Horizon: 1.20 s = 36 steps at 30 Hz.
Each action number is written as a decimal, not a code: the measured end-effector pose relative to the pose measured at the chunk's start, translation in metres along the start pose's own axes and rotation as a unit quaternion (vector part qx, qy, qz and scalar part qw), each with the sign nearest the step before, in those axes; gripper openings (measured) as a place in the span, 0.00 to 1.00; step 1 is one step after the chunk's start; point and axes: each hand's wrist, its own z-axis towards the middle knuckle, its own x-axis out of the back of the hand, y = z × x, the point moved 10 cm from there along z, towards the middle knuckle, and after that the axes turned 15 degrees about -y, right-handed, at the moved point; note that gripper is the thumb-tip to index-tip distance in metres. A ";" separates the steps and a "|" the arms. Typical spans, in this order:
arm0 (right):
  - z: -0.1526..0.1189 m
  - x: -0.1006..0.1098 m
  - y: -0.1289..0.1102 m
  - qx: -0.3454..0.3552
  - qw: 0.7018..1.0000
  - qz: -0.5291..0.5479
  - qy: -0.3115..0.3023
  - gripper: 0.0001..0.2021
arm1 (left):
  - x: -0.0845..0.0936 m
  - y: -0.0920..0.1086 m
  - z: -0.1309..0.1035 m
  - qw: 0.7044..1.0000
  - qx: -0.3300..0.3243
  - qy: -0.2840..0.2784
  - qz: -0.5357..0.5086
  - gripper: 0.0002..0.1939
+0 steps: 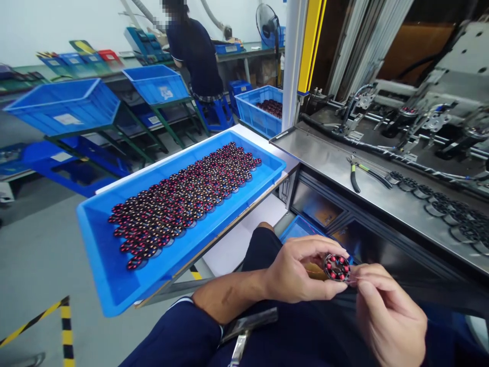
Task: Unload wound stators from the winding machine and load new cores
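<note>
My left hand is closed round a small wound motor stator, a black ring with red coils, gripping it by its rim between thumb and fingers. My right hand pinches thin wire ends at the ring's right edge, thumb against forefinger. The strands are fine and partly hidden by the fingertips. To the left, a shallow blue tray bears many like stators in tight rows, some with red and some with copper-coloured coils.
Cutting pliers lie on the steel machine ledge, with black ring-shaped parts to their right. Machine fixtures stand behind. A blue crate of parts sits past the tray; a co-worker sits at the far bench.
</note>
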 end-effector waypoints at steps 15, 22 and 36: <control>0.002 0.000 -0.022 0.047 0.996 -0.065 -0.048 0.06 | -0.010 0.003 0.003 0.999 0.001 -0.030 -0.016 0.21; 0.014 -0.006 -0.045 0.115 0.980 -0.124 -0.100 0.12 | -0.015 -0.005 0.004 0.995 0.056 -0.059 -0.065 0.20; 0.001 -0.011 -0.055 0.150 0.979 -0.128 -0.052 0.16 | -0.006 0.011 0.007 1.000 -0.017 0.012 -0.019 0.21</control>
